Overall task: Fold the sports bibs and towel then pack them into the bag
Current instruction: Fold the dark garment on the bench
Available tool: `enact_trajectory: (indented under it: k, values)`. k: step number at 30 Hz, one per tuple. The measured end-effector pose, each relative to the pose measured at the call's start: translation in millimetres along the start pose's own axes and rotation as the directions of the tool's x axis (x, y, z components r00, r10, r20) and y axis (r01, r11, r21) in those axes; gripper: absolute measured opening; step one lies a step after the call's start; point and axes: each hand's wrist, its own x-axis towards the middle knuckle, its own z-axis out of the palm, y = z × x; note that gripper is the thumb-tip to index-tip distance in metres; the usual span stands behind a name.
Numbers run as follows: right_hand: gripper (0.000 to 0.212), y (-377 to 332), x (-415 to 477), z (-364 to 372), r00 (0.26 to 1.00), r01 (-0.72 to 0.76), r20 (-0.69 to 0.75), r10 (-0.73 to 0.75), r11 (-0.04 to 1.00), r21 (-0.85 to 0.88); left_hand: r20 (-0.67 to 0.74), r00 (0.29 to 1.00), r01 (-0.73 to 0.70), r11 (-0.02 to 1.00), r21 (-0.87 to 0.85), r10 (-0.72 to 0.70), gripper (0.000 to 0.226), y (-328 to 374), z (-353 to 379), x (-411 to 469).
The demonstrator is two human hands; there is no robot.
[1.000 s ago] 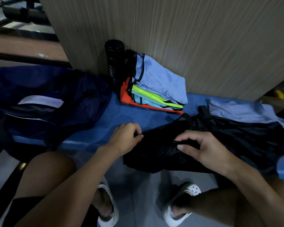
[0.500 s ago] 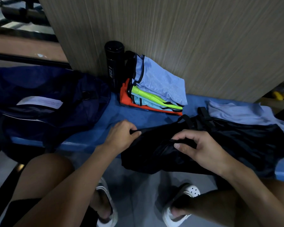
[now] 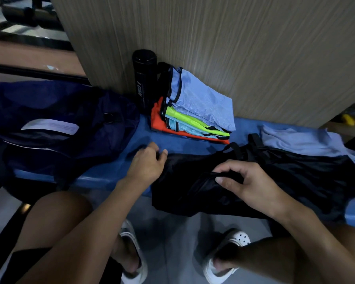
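One black mesh bib (image 3: 299, 177) overhangs the blue tabletop (image 3: 184, 144); right hand (image 3: 254, 184) fingers (image 3: 229, 167) pinch its fold, left hand (image 3: 145, 167) fingers half hidden, grip unclear.

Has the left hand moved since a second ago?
Yes. The left hand has slid left toward the dark navy fabric bag; it now lies straight below the black cylindrical bottle, having been right of it.
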Motion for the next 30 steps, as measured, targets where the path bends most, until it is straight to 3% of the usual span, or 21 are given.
enact_trajectory:
  k: [5,11,15,18,21,24,27,30]
  values:
    - [0.011,-2,3,1,1.0,0.003,-0.002,-0.003,1.0,-0.011,0.015,1.0,0.004,0.987,-0.158,-0.001,0.008,3,-1,2]
    - [0.01,-5,9,1,0.998,0.042,-0.037,-0.042,0.999,-0.003,0.056,0.992,-0.068,0.87,-0.487,0.109,0.039,17,-6,-2]
    - [0.014,-6,18,4,0.987,0.127,-0.092,-0.128,0.992,-0.018,0.082,0.957,-0.204,0.846,-0.493,0.279,0.049,21,-16,-8]
    - [0.006,-8,33,8,0.982,0.175,-0.069,-0.178,0.983,-0.047,0.077,0.943,-0.235,0.811,-0.536,0.324,0.054,20,-26,-12]
    - [0.004,-10,52,15,0.978,0.202,-0.039,-0.206,0.976,-0.083,0.075,0.953,-0.184,0.761,-0.622,0.292,0.046,15,-34,-12]
    - [0.008,-7,70,25,0.979,0.204,0.02,-0.203,0.969,-0.139,0.062,0.986,-0.069,0.709,-0.702,0.157,0.027,14,-32,-9]
    - [0.006,3,89,32,0.984,0.177,0.035,-0.173,0.965,-0.195,0.158,0.987,0.068,0.799,-0.597,0.034,0.011,7,-21,0]
    - [0.004,15,105,38,0.989,0.144,0.047,-0.137,0.958,-0.249,0.211,0.977,0.11,0.82,-0.561,0.013,0.031,1,-9,7]
